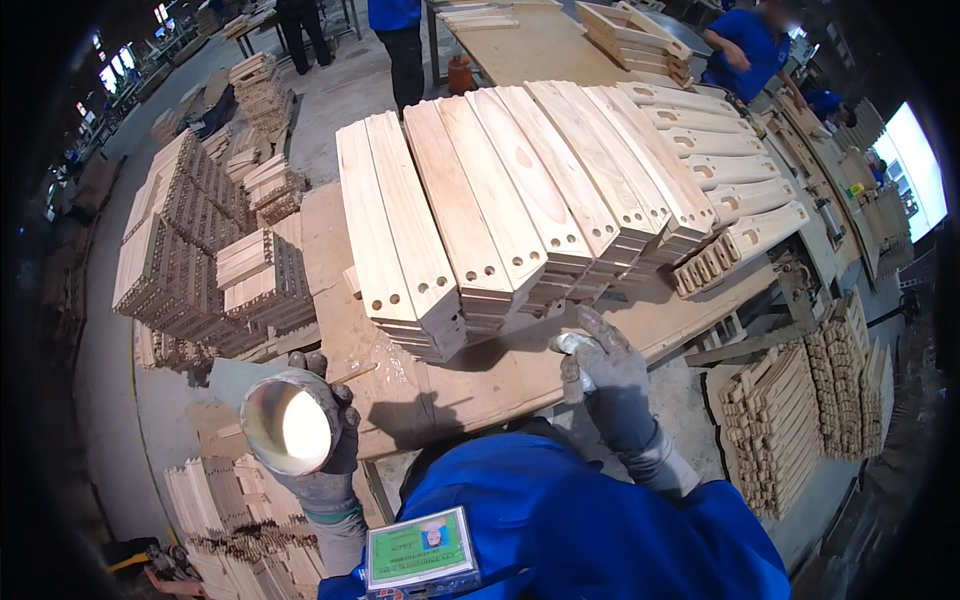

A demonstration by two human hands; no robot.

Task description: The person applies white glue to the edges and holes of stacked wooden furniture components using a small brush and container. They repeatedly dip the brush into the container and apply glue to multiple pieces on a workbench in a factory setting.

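My gloved left hand (346,436) is wrapped round a round, open cup (259,418) at the table's near left corner. White liquid (305,425) shows inside the tilted cup. My gloved right hand (617,374) is closed on a small white thing (572,343), whose kind I cannot make out, over the near edge of the table. Just beyond both hands, pale wooden boards (500,220) lie in stacked rows, with drilled holes at their near ends. A thin stick (356,373) lies beside the left hand's fingers.
The brown tabletop (335,260) runs under the boards. Shaped wooden pieces with cutouts (735,170) lie at its right end. Stacks of wood stand on the floor at left (185,235) and right (775,430). A person in blue (748,55) works at the far right.
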